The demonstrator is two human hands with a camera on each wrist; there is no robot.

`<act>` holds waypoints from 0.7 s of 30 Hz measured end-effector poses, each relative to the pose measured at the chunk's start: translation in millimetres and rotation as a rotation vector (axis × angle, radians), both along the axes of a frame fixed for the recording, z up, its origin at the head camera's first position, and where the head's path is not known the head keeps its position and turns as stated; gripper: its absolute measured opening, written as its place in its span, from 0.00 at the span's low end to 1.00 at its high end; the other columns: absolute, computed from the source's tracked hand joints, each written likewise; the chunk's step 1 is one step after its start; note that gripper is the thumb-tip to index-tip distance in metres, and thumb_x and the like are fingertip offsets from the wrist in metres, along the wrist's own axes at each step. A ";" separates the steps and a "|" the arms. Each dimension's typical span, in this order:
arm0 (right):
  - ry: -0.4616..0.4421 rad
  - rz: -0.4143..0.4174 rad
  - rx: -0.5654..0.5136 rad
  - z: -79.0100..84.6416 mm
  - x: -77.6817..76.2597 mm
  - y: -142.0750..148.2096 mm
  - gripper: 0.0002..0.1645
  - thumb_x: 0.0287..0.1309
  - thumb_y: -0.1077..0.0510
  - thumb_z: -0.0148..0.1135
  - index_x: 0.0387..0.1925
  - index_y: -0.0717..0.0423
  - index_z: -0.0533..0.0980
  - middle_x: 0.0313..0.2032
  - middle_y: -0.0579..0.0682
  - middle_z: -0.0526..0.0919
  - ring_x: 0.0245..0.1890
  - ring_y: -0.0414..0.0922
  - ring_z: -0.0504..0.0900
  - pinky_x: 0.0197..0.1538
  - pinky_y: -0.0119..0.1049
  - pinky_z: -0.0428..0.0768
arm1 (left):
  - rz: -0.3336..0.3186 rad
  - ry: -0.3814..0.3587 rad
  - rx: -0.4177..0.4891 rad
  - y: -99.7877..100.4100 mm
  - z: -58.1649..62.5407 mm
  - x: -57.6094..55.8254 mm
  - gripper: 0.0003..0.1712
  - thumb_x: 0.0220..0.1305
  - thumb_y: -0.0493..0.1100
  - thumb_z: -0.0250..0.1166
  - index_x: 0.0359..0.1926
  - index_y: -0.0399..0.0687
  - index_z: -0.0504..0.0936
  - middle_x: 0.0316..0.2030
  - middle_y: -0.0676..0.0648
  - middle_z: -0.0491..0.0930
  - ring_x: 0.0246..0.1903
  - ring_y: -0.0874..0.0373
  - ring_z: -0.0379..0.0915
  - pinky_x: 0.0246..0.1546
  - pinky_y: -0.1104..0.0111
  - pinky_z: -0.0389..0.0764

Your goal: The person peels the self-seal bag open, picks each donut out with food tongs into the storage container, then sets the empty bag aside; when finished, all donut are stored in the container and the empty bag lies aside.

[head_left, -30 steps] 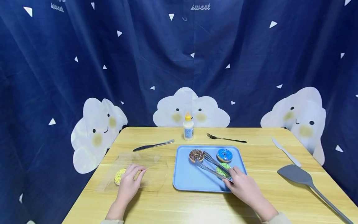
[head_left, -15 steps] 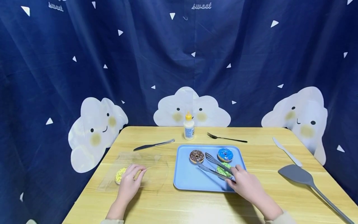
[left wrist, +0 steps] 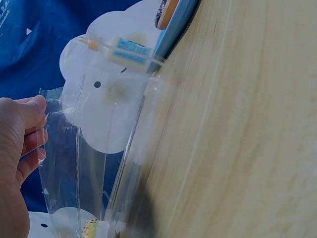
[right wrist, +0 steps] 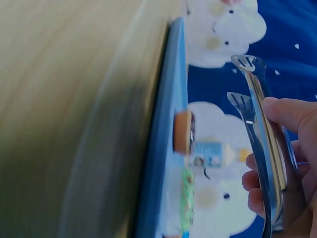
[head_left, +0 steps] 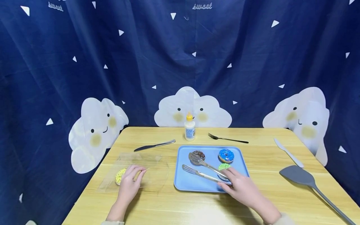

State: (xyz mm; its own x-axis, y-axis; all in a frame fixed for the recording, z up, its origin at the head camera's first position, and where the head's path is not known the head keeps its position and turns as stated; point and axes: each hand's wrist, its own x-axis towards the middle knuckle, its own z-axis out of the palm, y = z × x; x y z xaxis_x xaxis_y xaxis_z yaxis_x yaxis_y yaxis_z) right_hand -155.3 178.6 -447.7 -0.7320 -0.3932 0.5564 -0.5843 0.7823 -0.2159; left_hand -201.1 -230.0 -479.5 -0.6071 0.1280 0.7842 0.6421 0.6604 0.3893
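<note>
My left hand [head_left: 131,181] pinches the edge of a clear plastic bag [left wrist: 89,163], holding that side up. A yellow sprinkled doughnut [head_left: 120,176] lies at the bag's left part, partly behind the hand. In my right hand [head_left: 240,187] is a pair of metal tongs [head_left: 201,174], its two slotted ends apart with nothing between them. The right wrist view shows the tongs raised off the blue tray [head_left: 185,184]. On the tray sit a chocolate doughnut [head_left: 200,154], partly covered by the tongs, a blue doughnut [head_left: 226,155] and a green doughnut [head_left: 224,166], partly behind the right hand.
Behind the tray stands a white bottle [head_left: 189,131] with a yellow cap. A dark-bladed knife [head_left: 154,145] and a black fork [head_left: 227,139] lie farther back. To the right are a white knife [head_left: 288,153] and a grey spatula [head_left: 298,176].
The tongs have shifted left and turned, so one end now overlaps the chocolate doughnut in the head view. The left hand stays put at the bag.
</note>
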 end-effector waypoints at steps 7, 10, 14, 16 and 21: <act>0.002 0.057 0.046 -9.5 -6.9 -29.8 0.24 0.46 0.49 0.71 0.44 0.55 0.77 0.35 0.43 0.77 0.26 0.35 0.73 0.21 0.26 0.73 | 0.001 -0.006 0.010 -0.8 -0.5 1.3 0.11 0.45 0.26 0.70 0.30 0.43 0.82 0.31 0.52 0.79 0.34 0.56 0.74 0.40 0.79 0.71; -0.034 0.085 0.052 -11.3 -12.0 -43.2 0.23 0.49 0.49 0.69 0.45 0.56 0.77 0.35 0.43 0.77 0.27 0.35 0.73 0.25 0.27 0.76 | 0.006 -0.021 0.007 -0.8 0.3 2.1 0.10 0.47 0.27 0.70 0.30 0.43 0.82 0.32 0.52 0.79 0.34 0.57 0.73 0.41 0.79 0.71; -0.058 0.126 0.072 -14.4 -18.8 -59.5 0.23 0.51 0.48 0.67 0.46 0.57 0.77 0.36 0.44 0.77 0.27 0.35 0.73 0.25 0.26 0.76 | 0.008 -0.030 0.008 -1.0 0.1 2.5 0.10 0.47 0.28 0.70 0.31 0.44 0.82 0.32 0.53 0.78 0.35 0.57 0.73 0.42 0.80 0.71; -0.050 0.139 0.088 -16.5 -22.6 -66.7 0.22 0.52 0.48 0.67 0.45 0.56 0.77 0.35 0.44 0.77 0.25 0.35 0.73 0.23 0.26 0.75 | 0.011 -0.027 0.008 -1.2 -0.3 2.4 0.10 0.47 0.28 0.70 0.31 0.44 0.82 0.32 0.53 0.78 0.35 0.57 0.73 0.42 0.80 0.71; -0.054 0.165 0.129 -19.9 -31.7 -83.7 0.22 0.54 0.47 0.65 0.45 0.58 0.77 0.35 0.45 0.77 0.25 0.36 0.74 0.24 0.27 0.76 | 0.022 -0.025 0.006 -1.5 -0.8 2.5 0.10 0.47 0.28 0.70 0.30 0.44 0.83 0.32 0.53 0.79 0.35 0.57 0.73 0.42 0.79 0.71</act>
State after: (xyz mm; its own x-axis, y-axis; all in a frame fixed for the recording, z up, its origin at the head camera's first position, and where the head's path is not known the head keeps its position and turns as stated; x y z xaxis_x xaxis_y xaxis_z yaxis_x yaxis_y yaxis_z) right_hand -187.0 94.9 -467.6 -0.6794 -0.5756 0.4552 -0.6968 0.7005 -0.1542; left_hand -198.6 -231.4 -480.3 -0.6289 0.1094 0.7698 0.6174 0.6721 0.4089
